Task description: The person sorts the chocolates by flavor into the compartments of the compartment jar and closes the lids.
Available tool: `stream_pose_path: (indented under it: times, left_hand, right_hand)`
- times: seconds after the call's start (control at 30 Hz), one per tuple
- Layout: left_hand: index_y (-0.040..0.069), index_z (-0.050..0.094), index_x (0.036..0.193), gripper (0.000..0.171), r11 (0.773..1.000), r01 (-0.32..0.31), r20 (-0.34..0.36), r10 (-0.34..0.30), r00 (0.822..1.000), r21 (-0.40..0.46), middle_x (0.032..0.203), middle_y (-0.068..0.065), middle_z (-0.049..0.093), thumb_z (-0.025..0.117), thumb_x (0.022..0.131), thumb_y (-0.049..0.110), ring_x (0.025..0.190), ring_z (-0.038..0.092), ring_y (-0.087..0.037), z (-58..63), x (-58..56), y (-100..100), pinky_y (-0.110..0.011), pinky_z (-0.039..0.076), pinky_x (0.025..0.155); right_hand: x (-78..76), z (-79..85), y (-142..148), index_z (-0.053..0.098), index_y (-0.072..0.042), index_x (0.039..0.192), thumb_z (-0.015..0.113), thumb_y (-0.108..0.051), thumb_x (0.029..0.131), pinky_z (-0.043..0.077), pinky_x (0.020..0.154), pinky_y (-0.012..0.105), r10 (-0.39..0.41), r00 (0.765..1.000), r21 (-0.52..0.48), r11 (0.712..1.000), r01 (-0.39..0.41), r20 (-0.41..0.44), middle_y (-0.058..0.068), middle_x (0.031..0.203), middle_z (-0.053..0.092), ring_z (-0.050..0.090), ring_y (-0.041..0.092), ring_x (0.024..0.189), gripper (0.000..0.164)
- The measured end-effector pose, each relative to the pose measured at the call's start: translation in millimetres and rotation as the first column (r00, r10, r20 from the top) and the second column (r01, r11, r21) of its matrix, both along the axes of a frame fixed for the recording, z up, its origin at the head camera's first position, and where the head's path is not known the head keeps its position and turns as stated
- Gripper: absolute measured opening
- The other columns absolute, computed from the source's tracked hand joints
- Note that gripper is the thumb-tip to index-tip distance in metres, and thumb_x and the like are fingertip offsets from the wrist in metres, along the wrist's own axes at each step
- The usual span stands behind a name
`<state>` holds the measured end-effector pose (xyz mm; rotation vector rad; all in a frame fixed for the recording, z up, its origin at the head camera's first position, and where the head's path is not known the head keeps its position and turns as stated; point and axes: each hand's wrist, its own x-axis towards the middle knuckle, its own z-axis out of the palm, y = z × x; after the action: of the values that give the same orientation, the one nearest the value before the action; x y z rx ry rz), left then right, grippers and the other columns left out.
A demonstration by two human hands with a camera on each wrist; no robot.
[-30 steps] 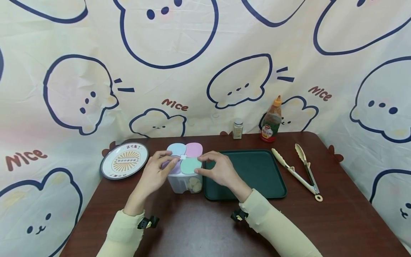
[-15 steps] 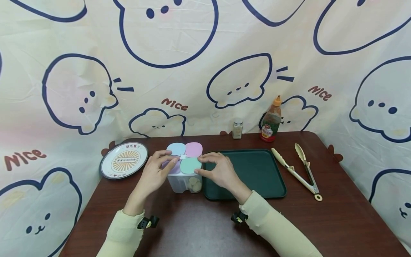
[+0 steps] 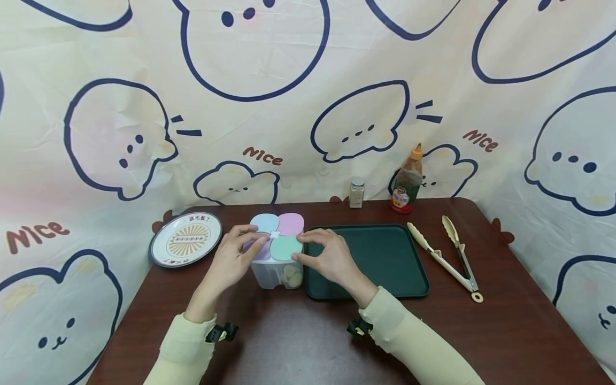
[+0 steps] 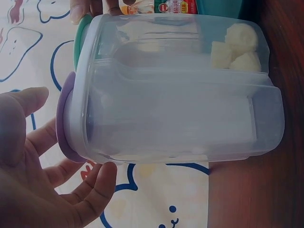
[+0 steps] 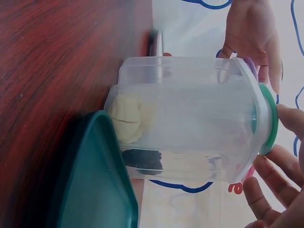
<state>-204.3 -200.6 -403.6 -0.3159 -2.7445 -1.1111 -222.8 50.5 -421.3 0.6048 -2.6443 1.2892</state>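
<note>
A clear plastic storage container (image 3: 269, 274) stands upright on the table, with blue (image 3: 264, 222), pink (image 3: 291, 223), purple (image 3: 258, 250) and green (image 3: 286, 248) petal-shaped lids. My right hand (image 3: 333, 258) pinches the green lid, thumb and forefinger at its edge in the right wrist view. Beside the purple lid, my left hand (image 3: 235, 254) touches the rim with relaxed fingers; in the left wrist view its thumb (image 4: 35, 97) stands apart from the lid. Pale rounded pieces (image 5: 127, 118) lie at the bottom of the green-lidded compartment. Something dark (image 5: 142, 161) shows in another compartment.
A dark green tray (image 3: 380, 262) lies right of the container, with open tongs (image 3: 452, 264) beyond it. At the back stand a small jar (image 3: 356, 193) and a sauce bottle (image 3: 407, 179). A patterned plate (image 3: 186, 240) sits at the left table edge.
</note>
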Motion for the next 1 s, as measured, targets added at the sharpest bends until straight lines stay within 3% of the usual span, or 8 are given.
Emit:
stream_pose_path:
  times: [0.13,0.3,0.47,0.53,0.63,0.77,1.0]
  left_hand:
    - [0.016,0.073,0.119,0.043,1.0,0.0,0.011,0.0,1.0,0.001,0.142,-0.012,0.052,0.053,0.1,0.049,0.133,0.041,-0.036,-0.2,-0.2,0,-0.06,0.036,0.107]
    - [0.019,0.073,0.12,0.039,1.0,0.012,0.012,-0.012,1.0,0.002,0.142,-0.011,0.052,0.053,0.101,0.046,0.133,0.041,-0.036,-1.4,-0.1,0,-0.061,0.037,0.106]
    - [0.018,0.073,0.119,0.032,1.0,0.027,-0.015,-0.027,1.0,-0.007,0.139,-0.011,0.057,0.055,0.102,0.038,0.131,0.05,-0.036,0.3,-1.2,-6,-0.058,0.043,0.103]
    - [0.017,0.074,0.118,0.031,1.0,0.02,-0.025,-0.02,0.999,-0.011,0.137,-0.011,0.059,0.055,0.102,0.036,0.129,0.053,-0.035,2.5,-1.9,-8,-0.057,0.045,0.101]
    - [0.013,0.074,0.116,0.029,1.0,-0.007,-0.05,0.006,0.999,-0.03,0.131,-0.011,0.063,0.056,0.102,0.031,0.124,0.057,-0.033,6.9,-2.0,-12,-0.056,0.047,0.1]
    - [0.01,0.074,0.113,0.027,0.993,-0.074,-0.125,0.061,0.99,-0.096,0.121,-0.012,0.068,0.059,0.101,0.028,0.115,0.062,-0.033,12.1,-2.5,-16,-0.055,0.048,0.097]
    - [0.01,0.075,0.112,0.028,0.954,-0.184,-0.208,0.135,0.969,-0.236,0.114,-0.013,0.073,0.061,0.098,0.03,0.107,0.065,-0.036,21.0,-6.5,-28,-0.056,0.05,0.091]
  right_hand:
    - [-0.5,0.6,1,0.073,-0.029,0.121,0.082,-0.04,0.081,0.039,0.106,0.056,0.009,1.0,0.001,1.0,-0.009,0.005,-0.005,0.126,0.068,0.057,0.022,0.119,0.043]
    - [-2.8,1.4,7,0.072,-0.029,0.122,0.08,-0.042,0.083,0.05,0.089,0.045,0.039,0.999,-0.003,0.999,-0.039,0.001,-0.003,0.124,0.068,0.06,0.02,0.109,0.041]
    - [-9.5,4.5,20,0.071,-0.025,0.122,0.073,-0.039,0.09,0.049,0.07,0.032,0.06,0.998,0.023,0.998,-0.059,-0.033,-0.003,0.118,0.071,0.061,0.016,0.1,0.035]
    - [-12.4,6.6,28,0.072,-0.023,0.121,0.071,-0.036,0.093,0.049,0.07,0.032,0.058,0.997,0.049,0.997,-0.056,-0.043,-0.003,0.118,0.071,0.062,0.017,0.1,0.031]
    - [-16.5,7.5,39,0.071,-0.022,0.121,0.068,-0.033,0.095,0.052,0.079,0.035,0.044,0.997,0.117,0.992,-0.037,-0.061,-0.002,0.121,0.071,0.064,0.019,0.103,0.028]
    - [-21.2,5.8,55,0.071,-0.022,0.121,0.067,-0.033,0.096,0.054,0.084,0.042,0.019,0.997,0.21,0.978,-0.002,-0.079,-0.001,0.122,0.071,0.066,0.02,0.105,0.028]
    - [-28.9,5.4,87,0.071,-0.021,0.121,0.067,-0.034,0.095,0.054,0.082,0.046,-0.033,0.993,0.294,0.954,0.065,-0.114,0.001,0.122,0.071,0.067,0.022,0.103,0.029]
